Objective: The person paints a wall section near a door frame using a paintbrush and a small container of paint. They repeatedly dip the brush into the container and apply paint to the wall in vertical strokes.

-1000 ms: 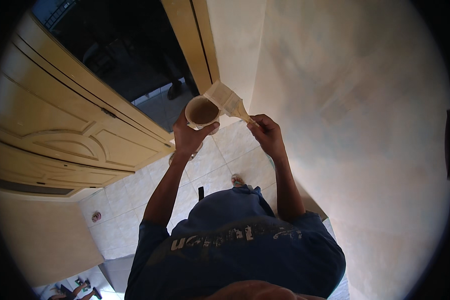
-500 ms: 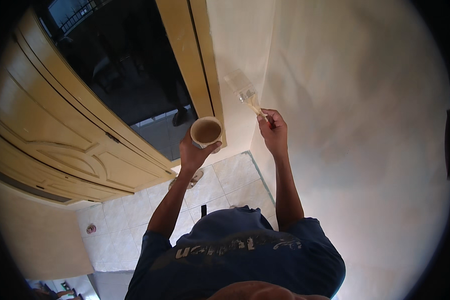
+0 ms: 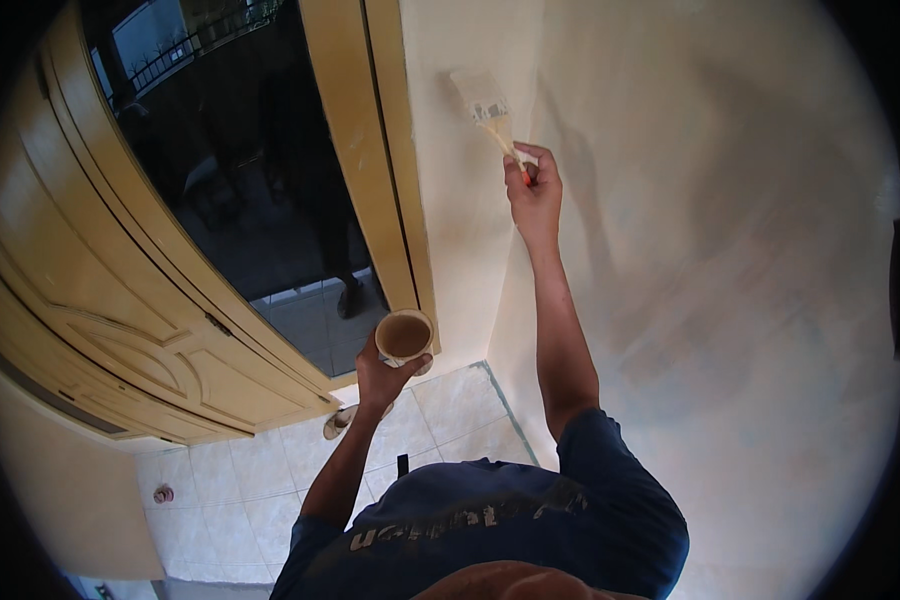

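Note:
My left hand (image 3: 378,380) is wrapped round a round cup (image 3: 429,350) with a brownish inside, its open top facing up. Whether liquid fills it or only the bottom shows, I cannot tell. Further up, my right hand (image 3: 537,193) grips a flat paintbrush (image 3: 495,125) by its pale handle, which has a red end. Its whitish bristles point up and away from me, at the narrow strip of pale wall (image 3: 460,215) beside the door frame. From here I cannot tell if the bristles touch that wall.
To the left stand a dark glass pane in a yellowish wooden frame (image 3: 375,160) and a panelled door (image 3: 120,290). A broad, blotchy pale wall (image 3: 710,300) runs along my right. Below are light floor tiles (image 3: 460,400), with a sandal (image 3: 338,424) near the door and a small pinkish object (image 3: 163,494).
My right hand has carried the paintbrush further up along the narrow wall. The cup in my left hand sits lower in view, and the whole view has shifted somewhat.

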`<state>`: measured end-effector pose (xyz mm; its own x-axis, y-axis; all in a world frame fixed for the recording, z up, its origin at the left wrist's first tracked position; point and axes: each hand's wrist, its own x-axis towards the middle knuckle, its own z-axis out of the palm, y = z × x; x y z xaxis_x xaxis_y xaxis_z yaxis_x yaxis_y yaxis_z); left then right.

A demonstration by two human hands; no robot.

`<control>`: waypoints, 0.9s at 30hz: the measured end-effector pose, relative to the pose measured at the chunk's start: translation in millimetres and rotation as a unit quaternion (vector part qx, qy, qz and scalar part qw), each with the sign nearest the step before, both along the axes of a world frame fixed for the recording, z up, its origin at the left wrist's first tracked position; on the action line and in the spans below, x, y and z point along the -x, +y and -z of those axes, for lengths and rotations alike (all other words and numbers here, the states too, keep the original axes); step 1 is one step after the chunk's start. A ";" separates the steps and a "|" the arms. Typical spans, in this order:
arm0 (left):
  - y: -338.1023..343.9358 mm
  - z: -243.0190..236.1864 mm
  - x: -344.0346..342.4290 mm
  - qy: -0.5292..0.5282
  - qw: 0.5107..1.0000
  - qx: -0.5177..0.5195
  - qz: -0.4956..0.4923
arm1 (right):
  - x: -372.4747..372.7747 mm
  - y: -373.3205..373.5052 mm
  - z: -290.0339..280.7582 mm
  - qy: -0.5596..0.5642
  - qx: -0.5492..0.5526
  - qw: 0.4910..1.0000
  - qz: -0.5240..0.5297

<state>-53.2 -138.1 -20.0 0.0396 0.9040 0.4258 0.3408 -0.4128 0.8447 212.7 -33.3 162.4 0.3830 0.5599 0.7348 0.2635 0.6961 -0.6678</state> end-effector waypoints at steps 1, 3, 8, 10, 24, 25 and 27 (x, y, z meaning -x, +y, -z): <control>0.9 1.0 -0.1 -0.001 1.000 0.002 0.004 | -4.4 10.1 -15.5 -0.008 -0.018 1.000 0.012; 6.7 -0.4 -1.8 -0.006 1.000 0.004 0.011 | -13.7 31.3 -51.2 -0.028 -0.054 0.997 0.039; 3.1 23.9 -6.5 0.001 1.000 0.008 -0.009 | -47.7 65.5 -116.9 -0.061 -0.144 0.983 0.095; 0.0 20.0 -7.8 -0.011 1.000 0.019 -0.008 | -68.1 79.8 -151.2 -0.069 -0.159 0.978 0.121; 5.4 40.4 -2.8 -0.032 0.996 0.030 -0.079 | -171.4 174.6 -253.4 -0.101 -0.179 0.966 0.160; 5.9 42.6 -0.4 -0.032 0.995 0.030 -0.087 | -168.7 181.2 -238.3 -0.112 -0.210 0.955 0.179; 3.5 45.6 0.5 -0.032 0.995 0.031 -0.093 | -162.7 181.6 -192.9 -0.139 -0.273 0.925 0.223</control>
